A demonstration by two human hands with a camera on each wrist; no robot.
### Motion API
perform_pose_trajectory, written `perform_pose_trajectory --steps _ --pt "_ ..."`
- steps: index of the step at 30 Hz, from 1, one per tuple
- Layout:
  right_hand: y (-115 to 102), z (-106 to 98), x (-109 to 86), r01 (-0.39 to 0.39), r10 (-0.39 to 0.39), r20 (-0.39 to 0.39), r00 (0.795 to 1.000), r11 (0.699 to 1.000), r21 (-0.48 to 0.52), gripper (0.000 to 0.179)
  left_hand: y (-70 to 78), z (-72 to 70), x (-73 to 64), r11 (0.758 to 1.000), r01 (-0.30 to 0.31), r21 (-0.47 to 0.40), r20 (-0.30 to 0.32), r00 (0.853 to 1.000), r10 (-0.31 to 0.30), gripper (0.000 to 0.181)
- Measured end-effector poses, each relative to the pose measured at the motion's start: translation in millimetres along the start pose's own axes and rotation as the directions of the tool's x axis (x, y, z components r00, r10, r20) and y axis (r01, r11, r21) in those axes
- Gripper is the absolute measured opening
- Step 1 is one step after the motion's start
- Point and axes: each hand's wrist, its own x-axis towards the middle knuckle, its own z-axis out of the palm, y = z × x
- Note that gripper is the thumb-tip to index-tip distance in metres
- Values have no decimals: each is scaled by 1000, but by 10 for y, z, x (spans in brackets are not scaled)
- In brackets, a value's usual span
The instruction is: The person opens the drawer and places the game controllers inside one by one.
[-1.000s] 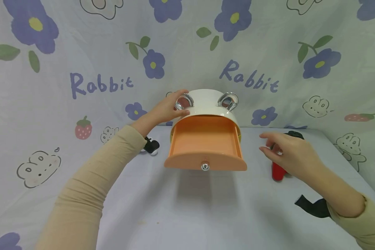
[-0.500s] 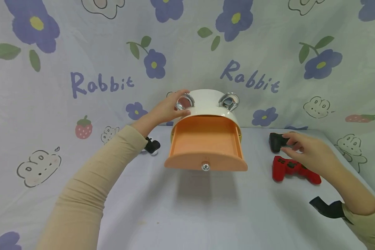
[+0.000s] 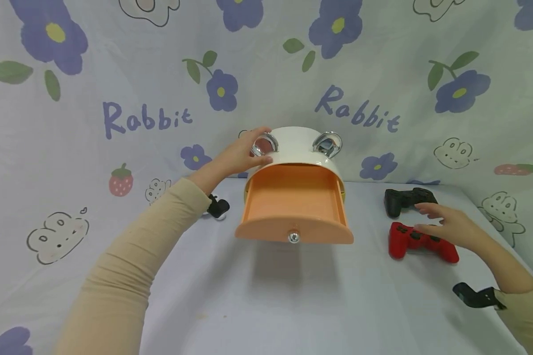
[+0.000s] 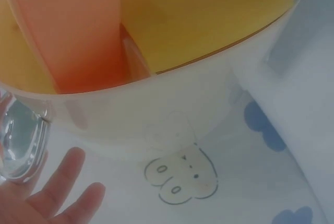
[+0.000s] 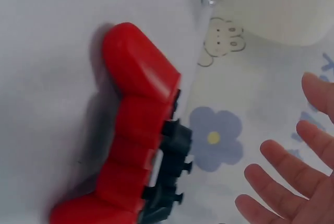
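Head view: left hand grips chrome ear on white domed box; right of it, empty, loose-fingered right hand hovers by red plastic gamepad: likely light, stiff, graspable by a handle.

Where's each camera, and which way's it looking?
Head: on the head, facing forward and down at the orange drawer; left hand and right hand show.
Left wrist: on that wrist, facing the white casing; left hand partly shows.
Right wrist: on that wrist, facing the red controller; right hand partly shows.
Head and right wrist share that controller.
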Motion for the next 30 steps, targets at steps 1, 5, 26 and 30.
perform_pose_trajectory --steps 1,5,26,30 --pt "44 26 6 5 -5 10 1000 1000 15 60 1 0 1 1000 -2 -1 -1 1000 2 76" --pt "182 129 32 12 -15 72 997 999 34 65 -3 2 9 1000 -14 2 -5 1000 14 75" --pt "700 499 176 90 -91 158 983 996 13 64 8 -10 -1 1000 -9 2 -7 1000 9 75" --pt "754 514 177 83 -82 168 982 997 -2 61 11 -4 -5 1000 -3 5 -1 1000 3 75"
